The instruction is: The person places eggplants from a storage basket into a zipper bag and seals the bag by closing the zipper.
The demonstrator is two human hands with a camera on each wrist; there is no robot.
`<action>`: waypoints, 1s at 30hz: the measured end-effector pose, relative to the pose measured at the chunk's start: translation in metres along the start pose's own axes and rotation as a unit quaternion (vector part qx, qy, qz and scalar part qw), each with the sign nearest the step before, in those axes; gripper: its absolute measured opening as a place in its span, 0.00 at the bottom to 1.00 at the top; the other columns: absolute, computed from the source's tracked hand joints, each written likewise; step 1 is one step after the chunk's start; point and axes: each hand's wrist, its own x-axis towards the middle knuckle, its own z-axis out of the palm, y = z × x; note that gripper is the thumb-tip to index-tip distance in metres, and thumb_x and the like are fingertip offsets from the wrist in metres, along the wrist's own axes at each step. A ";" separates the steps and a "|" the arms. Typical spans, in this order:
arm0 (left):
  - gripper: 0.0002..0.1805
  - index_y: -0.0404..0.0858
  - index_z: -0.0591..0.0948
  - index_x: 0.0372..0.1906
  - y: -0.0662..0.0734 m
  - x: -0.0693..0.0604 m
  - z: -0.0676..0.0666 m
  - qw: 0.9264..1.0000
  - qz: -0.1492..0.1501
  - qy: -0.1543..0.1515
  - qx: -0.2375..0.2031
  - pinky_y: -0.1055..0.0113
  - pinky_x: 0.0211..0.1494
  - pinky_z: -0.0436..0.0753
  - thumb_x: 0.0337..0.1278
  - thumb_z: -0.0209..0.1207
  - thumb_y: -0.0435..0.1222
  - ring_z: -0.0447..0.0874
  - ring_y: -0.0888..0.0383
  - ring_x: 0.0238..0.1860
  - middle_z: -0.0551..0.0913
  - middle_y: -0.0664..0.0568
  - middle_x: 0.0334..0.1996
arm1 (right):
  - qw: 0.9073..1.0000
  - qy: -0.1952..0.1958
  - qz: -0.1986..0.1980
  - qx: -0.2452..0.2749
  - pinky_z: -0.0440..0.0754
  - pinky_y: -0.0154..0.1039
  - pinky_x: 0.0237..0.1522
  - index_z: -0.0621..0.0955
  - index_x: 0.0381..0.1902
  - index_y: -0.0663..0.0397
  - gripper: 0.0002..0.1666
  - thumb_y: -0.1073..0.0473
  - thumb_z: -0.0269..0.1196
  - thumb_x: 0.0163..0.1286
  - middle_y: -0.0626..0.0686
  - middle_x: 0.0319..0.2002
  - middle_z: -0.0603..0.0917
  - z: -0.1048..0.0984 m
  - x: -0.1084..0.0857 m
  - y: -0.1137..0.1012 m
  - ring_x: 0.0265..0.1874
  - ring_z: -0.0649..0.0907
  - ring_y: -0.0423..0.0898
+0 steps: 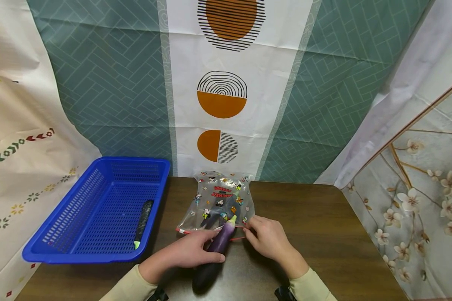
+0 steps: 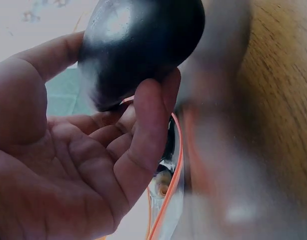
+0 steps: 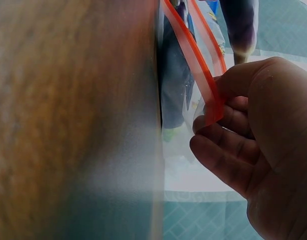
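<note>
1. Green and white patterned cloth hangs behind the far edge of the table; cream cloth borders the left and flowered cloth the right.
2. Brown wood-grain table, its surface slightly glossy.
3. Blue plastic basket with slotted walls, standing on the table's left part, towards the far left corner.
4. Clear printed bag, lying flat around the middle of the far edge, to the right of the basket. Its mouth points to the near edge.
5. Left hand, over the table's near middle: thumb and fingers are curled round the eggplant, clamped on it from both sides.
6. Right hand, at the bag's near right corner: thumb and fingertips pinch the edge of the mouth, the other fingers loosely bent beneath.
7. Purple eggplant, slanting in the left hand in front of the bag. Its pale green stem end overlaps the mouth; its dark, thick end points towards the table's near edge.
8. Dark long vegetable, inside the bag, its green tip towards the far edge.
9. Black long vegetable, against the basket's right wall, its light green tip towards the near edge.
10. Red zip strip, along the bag's mouth; the right wrist view shows its two sides parted.
</note>
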 end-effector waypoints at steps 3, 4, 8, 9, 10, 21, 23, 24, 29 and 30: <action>0.31 0.45 0.83 0.68 -0.001 -0.001 -0.001 0.999 0.032 -0.002 0.027 0.66 0.45 0.83 0.65 0.77 0.50 0.83 0.65 0.41 0.85 0.60 0.47 | 1.000 0.001 -0.002 -0.001 0.76 0.40 0.22 0.81 0.31 0.42 0.14 0.57 0.79 0.66 0.40 0.27 0.80 0.001 0.000 0.000 0.23 0.81 0.41; 0.29 0.46 0.84 0.66 -0.001 -0.001 -0.001 0.999 0.039 -0.002 0.033 0.67 0.47 0.82 0.64 0.77 0.50 0.81 0.66 0.42 0.85 0.61 0.48 | 1.000 0.002 -0.003 -0.001 0.76 0.40 0.22 0.82 0.31 0.42 0.14 0.57 0.79 0.66 0.40 0.27 0.80 0.001 -0.001 0.000 0.23 0.81 0.41; 0.16 0.51 0.85 0.48 -0.003 -0.004 -0.001 0.999 0.027 -0.016 0.027 0.67 0.40 0.82 0.63 0.77 0.50 0.82 0.66 0.34 0.84 0.64 0.38 | 1.000 0.004 -0.005 -0.002 0.76 0.39 0.22 0.82 0.31 0.42 0.14 0.57 0.80 0.66 0.39 0.27 0.80 0.001 -0.001 0.000 0.23 0.81 0.40; 0.16 0.51 0.84 0.45 -0.003 -0.005 -0.001 0.999 0.019 -0.019 0.027 0.68 0.37 0.81 0.62 0.77 0.51 0.81 0.67 0.31 0.83 0.64 0.35 | 1.000 0.005 -0.005 -0.002 0.76 0.39 0.22 0.82 0.31 0.42 0.14 0.57 0.80 0.66 0.39 0.27 0.80 0.001 -0.001 0.001 0.23 0.81 0.40; 0.16 0.52 0.83 0.43 -0.004 -0.005 -0.001 0.999 0.014 -0.021 0.028 0.68 0.35 0.80 0.62 0.78 0.51 0.80 0.67 0.29 0.82 0.64 0.33 | 1.000 0.005 -0.005 -0.002 0.76 0.39 0.22 0.82 0.31 0.42 0.14 0.57 0.79 0.66 0.39 0.27 0.80 0.001 -0.001 0.001 0.23 0.81 0.40; 0.37 0.43 0.84 0.70 -0.008 -0.008 -0.002 0.998 -0.013 -0.043 0.045 0.67 0.48 0.81 0.59 0.78 0.54 0.82 0.68 0.42 0.85 0.68 0.45 | 1.000 -0.005 0.001 0.002 0.75 0.37 0.22 0.82 0.31 0.41 0.14 0.56 0.80 0.66 0.39 0.27 0.80 0.001 -0.001 0.000 0.23 0.79 0.38; 0.36 0.44 0.85 0.70 -0.008 -0.009 -0.003 0.998 -0.001 -0.043 0.054 0.68 0.48 0.81 0.58 0.78 0.54 0.81 0.69 0.42 0.85 0.68 0.45 | 1.000 -0.003 -0.001 0.001 0.74 0.37 0.22 0.82 0.31 0.42 0.14 0.56 0.80 0.66 0.39 0.27 0.79 0.001 -0.001 0.001 0.23 0.78 0.38; 0.36 0.44 0.85 0.69 -0.008 -0.009 -0.003 0.997 0.005 -0.043 0.058 0.68 0.48 0.81 0.58 0.78 0.53 0.81 0.69 0.42 0.85 0.69 0.45 | 1.000 -0.002 -0.002 0.001 0.74 0.37 0.22 0.82 0.31 0.42 0.14 0.56 0.80 0.66 0.39 0.26 0.79 0.001 -0.001 0.001 0.23 0.78 0.38; 0.34 0.44 0.85 0.67 -0.007 -0.010 -0.004 0.996 0.011 -0.043 0.075 0.67 0.49 0.81 0.59 0.77 0.54 0.81 0.70 0.42 0.85 0.68 0.44 | 1.000 0.003 -0.005 0.002 0.74 0.37 0.22 0.81 0.31 0.42 0.15 0.57 0.80 0.66 0.39 0.27 0.79 0.001 -0.001 0.001 0.23 0.78 0.38; 0.31 0.45 0.86 0.65 -0.007 -0.010 -0.004 0.996 0.011 -0.041 0.076 0.67 0.48 0.81 0.60 0.77 0.54 0.81 0.70 0.42 0.85 0.68 0.43 | 1.000 0.004 -0.007 0.003 0.74 0.37 0.22 0.81 0.31 0.42 0.15 0.58 0.79 0.66 0.39 0.27 0.79 0.000 -0.001 0.000 0.23 0.78 0.38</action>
